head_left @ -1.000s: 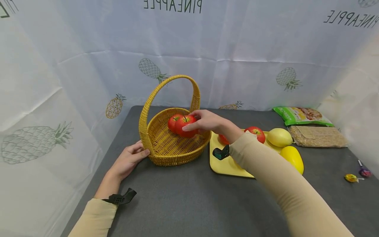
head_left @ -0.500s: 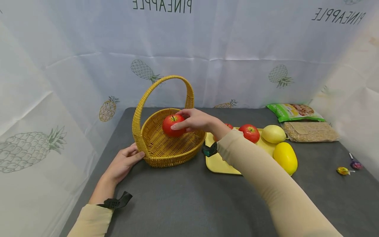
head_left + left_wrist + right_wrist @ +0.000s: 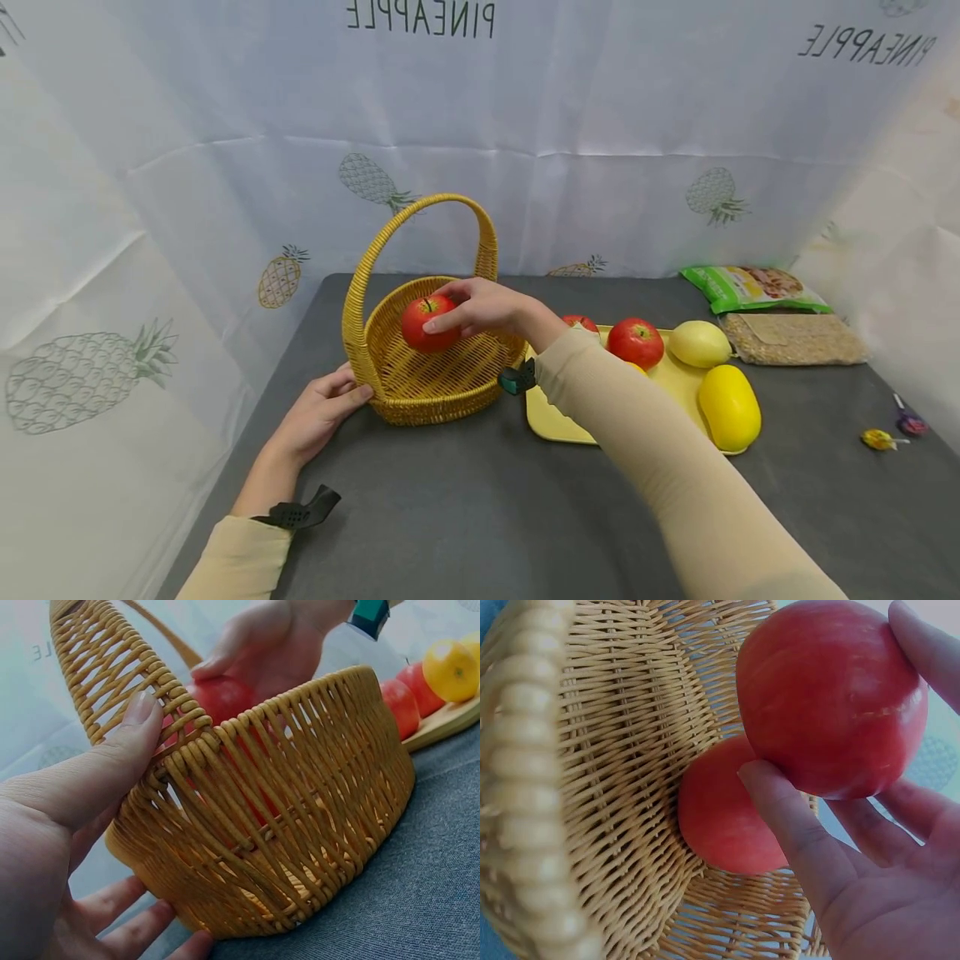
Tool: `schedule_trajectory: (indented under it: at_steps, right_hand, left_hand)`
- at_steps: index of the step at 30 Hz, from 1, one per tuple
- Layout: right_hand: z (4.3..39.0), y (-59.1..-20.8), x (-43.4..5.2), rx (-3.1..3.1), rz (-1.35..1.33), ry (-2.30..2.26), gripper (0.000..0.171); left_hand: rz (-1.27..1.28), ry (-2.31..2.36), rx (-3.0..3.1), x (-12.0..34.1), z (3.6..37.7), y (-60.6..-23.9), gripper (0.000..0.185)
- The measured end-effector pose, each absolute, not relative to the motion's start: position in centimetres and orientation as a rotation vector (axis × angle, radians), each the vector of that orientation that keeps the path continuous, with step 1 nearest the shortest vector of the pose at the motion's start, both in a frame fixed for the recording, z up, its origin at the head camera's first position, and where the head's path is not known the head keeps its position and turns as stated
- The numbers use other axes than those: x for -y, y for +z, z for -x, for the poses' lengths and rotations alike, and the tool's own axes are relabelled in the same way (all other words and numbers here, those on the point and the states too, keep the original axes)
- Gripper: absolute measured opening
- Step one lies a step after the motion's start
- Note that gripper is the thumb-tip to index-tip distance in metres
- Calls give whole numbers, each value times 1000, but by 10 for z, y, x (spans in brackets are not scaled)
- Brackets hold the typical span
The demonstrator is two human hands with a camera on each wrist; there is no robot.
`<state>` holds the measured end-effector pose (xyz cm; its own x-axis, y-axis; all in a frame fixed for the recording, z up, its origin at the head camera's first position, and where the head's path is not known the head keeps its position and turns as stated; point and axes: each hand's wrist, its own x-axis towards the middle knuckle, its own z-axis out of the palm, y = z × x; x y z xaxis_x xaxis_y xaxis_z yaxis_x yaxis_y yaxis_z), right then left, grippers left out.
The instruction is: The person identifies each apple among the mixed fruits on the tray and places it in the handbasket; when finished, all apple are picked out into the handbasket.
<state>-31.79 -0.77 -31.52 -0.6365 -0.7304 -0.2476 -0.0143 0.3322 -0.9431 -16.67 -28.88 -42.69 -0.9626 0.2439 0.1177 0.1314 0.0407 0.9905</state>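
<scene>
Second apple (image 3: 731,817) lying inside basket, hidden in head view behind held apple. Left hand (image 3: 318,412) at frame's lower left, fingers relaxed, thumb pressing basket (image 3: 390,387) rim. Right hand (image 3: 487,304) at centre, reaching over basket, fingers curling round red apple (image 3: 427,323) above basket interior. Yellow tray (image 3: 555,421) at right holding apples, yellow fruit.

My dark grey felt-covered table (image 3: 480,500) is carrying everything. A yellow woven wicker basket with a hoop handle (image 3: 442,392) is sitting at its left rear, a flat pale yellow tray (image 3: 555,421) just beside it. A green printed snack bag (image 3: 750,287) and a clear packet of grain (image 3: 795,340) are lying far right; two small wrapped sweets (image 3: 888,433) are lying near the right edge.
</scene>
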Motion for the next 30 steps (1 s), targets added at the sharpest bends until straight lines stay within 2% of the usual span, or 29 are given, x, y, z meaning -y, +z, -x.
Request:
schedule_trajectory:
  at_steps: [11,30]
  right_hand:
    - [321,-324,26,-1969,694,-1259,58]
    - [321,-333,51,-2036,799,-1061,68]
  left_hand:
    - [-398,2076,-2216,288,168,-426,43]
    - [-400,2108,-2175,288,167,-427,43]
